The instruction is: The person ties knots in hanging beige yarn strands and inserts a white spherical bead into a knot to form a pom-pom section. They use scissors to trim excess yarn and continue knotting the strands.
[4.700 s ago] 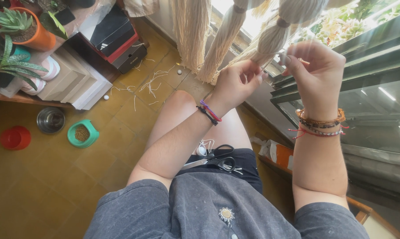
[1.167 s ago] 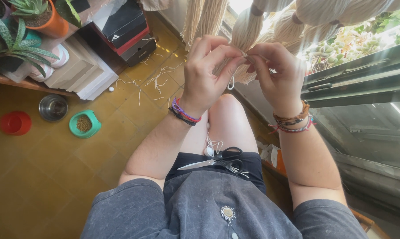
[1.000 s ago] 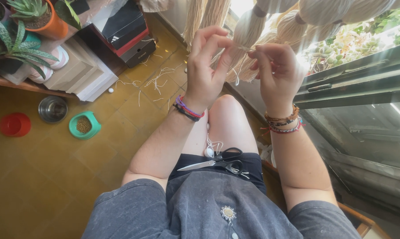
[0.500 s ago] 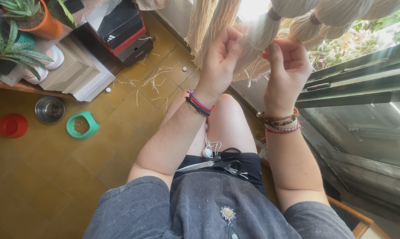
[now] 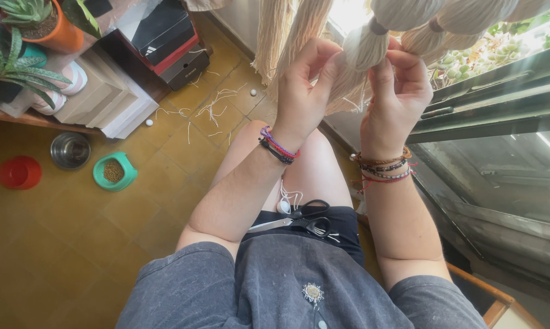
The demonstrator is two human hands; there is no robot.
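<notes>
Both hands — left hand (image 5: 303,91), right hand (image 5: 398,91) — pinch a soft cream yarn tassel (image 5: 363,58).

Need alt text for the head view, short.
Seen from above, a seated person's left hand and right hand grip a cream yarn tassel hanging at a window. Scissors lie on the lap; pet bowls, potted plants and yarn scraps sit on the tiled floor.

On the yellow-brown tile floor (image 5: 56,244): a green bowl (image 5: 113,171) with brown bits inside, just beside a shiny metal bowl (image 5: 70,150) – and past that, a red bowl (image 5: 20,172). Above the green bowl, a spiky plant (image 5: 19,67) and an orange pot (image 5: 60,35). Well right of the bowl, black-handled scissors (image 5: 299,220) on a lap.
</notes>
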